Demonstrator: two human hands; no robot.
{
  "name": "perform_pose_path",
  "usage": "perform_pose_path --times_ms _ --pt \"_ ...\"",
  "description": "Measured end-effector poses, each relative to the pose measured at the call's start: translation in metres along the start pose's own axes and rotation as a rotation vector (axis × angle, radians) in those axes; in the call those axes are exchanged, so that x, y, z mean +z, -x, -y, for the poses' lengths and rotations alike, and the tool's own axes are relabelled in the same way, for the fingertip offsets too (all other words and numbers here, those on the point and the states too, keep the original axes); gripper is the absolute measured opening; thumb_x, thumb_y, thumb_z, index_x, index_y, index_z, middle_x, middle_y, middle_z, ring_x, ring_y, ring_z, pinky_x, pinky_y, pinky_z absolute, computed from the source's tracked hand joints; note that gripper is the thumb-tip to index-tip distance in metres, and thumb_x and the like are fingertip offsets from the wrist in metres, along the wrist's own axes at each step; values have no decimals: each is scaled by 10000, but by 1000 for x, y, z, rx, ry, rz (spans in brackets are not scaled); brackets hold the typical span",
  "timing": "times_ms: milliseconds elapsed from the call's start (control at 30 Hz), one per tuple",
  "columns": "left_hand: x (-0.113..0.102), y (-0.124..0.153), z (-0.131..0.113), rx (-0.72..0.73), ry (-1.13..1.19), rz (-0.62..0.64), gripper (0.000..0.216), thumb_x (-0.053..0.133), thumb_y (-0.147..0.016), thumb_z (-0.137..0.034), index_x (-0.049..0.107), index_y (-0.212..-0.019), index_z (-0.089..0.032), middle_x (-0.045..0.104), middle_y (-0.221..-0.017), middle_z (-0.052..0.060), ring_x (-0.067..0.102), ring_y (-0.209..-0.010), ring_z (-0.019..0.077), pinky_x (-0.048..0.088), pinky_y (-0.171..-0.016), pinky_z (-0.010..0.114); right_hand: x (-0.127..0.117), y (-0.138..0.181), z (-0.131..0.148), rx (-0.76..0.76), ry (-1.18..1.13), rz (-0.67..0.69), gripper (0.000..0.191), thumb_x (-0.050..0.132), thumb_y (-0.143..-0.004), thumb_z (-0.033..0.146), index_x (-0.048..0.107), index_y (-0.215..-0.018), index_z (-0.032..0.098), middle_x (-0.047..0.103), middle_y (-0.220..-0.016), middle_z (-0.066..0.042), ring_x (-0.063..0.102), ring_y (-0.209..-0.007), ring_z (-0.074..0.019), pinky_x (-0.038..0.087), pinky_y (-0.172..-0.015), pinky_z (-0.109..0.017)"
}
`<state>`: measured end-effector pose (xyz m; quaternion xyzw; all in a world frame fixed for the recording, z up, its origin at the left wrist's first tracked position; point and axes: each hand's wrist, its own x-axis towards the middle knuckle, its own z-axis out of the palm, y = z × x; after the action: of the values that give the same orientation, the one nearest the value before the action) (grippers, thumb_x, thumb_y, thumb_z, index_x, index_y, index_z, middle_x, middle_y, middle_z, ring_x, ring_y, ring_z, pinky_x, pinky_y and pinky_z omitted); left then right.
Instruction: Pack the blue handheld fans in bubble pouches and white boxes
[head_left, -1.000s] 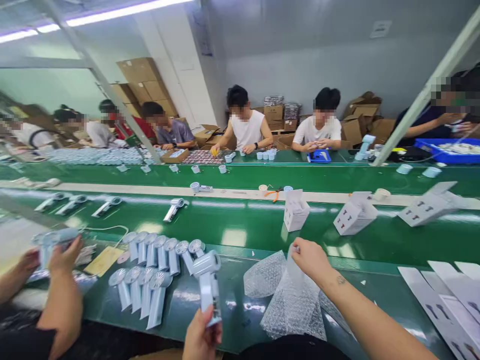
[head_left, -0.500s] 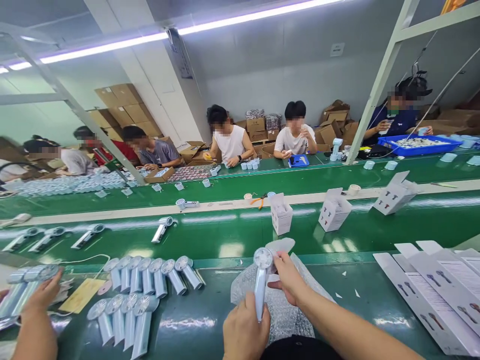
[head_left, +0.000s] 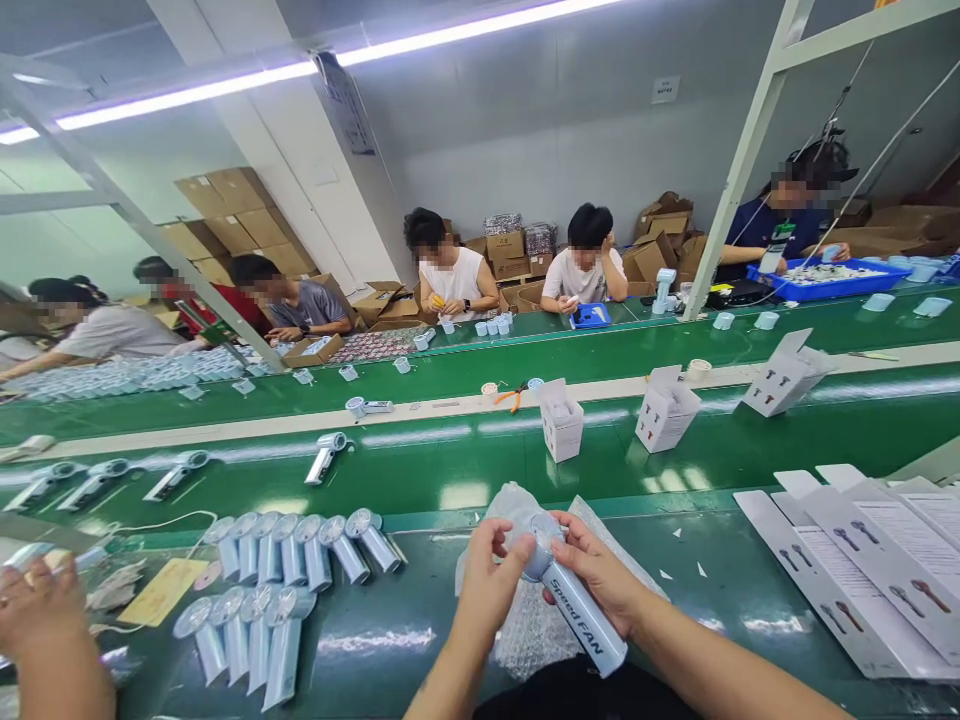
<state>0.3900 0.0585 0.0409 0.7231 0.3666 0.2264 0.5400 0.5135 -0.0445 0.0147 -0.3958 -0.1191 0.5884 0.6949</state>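
Note:
A pale blue handheld fan marked "Speed FAN" lies tilted between both my hands, its round head pointing up and away. My right hand is wrapped round its upper handle. My left hand pinches a clear bubble-wrap bag at the fan's head; the bag appears to cover the head. More bubble wrap lies on the green bench under my hands.
Two rows of several identical fans lie at the left. A co-worker's hand works at the far left. Flat white cartons are stacked at the right. Open white boxes and loose fans lie on the conveyor; several people sit behind it.
The fan has gone from upright in my left hand to tilted in my right. My left hand has moved up to the bubble-wrap bag at its head.

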Motion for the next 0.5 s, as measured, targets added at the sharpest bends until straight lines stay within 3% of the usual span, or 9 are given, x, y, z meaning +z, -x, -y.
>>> perform_pose_path --times_ms 67,133,267,400,500 --pt "-1 -13 4 -146 223 125 447 656 -715 -595 612 -859 -174 612 -740 20 547 -650 167 446 -612 287 -4 6 -1 11 2 0 657 843 -643 497 475 -1150 297 560 -1022 19 619 -548 -105 501 -532 -290" --pt "3 -19 9 -195 291 202 449 653 -690 -615 595 -768 -177 556 -651 -13 489 -576 142 414 -569 275 -8 10 -3 21 18 -26 676 854 -629 506 475 -1147 296 557 -1020 20 627 -529 -105 489 -511 -277" --pt "8 -22 16 -158 217 195 356 695 -678 -520 579 -629 -187 513 -609 -30 455 -615 138 384 -598 263 -17 13 -6 70 61 -77 678 860 -607 530 499 -1115 264 560 -974 17 610 -511 -93 479 -481 -259" --pt "5 -25 18 -161 198 333 277 695 -661 -433 651 -753 -175 595 -672 -13 508 -655 150 407 -633 274 -26 16 -6 86 90 -101 646 856 -625 510 525 -1115 249 559 -966 12 613 -559 -92 520 -527 -279" --pt "4 -28 20 -165 172 381 220 664 -644 -371 628 -689 -159 560 -608 -23 483 -599 134 388 -609 268 -32 19 -9 102 129 -74 627 842 -656 497 528 -1138 248 568 -992 -1 635 -600 -110 539 -559 -300"
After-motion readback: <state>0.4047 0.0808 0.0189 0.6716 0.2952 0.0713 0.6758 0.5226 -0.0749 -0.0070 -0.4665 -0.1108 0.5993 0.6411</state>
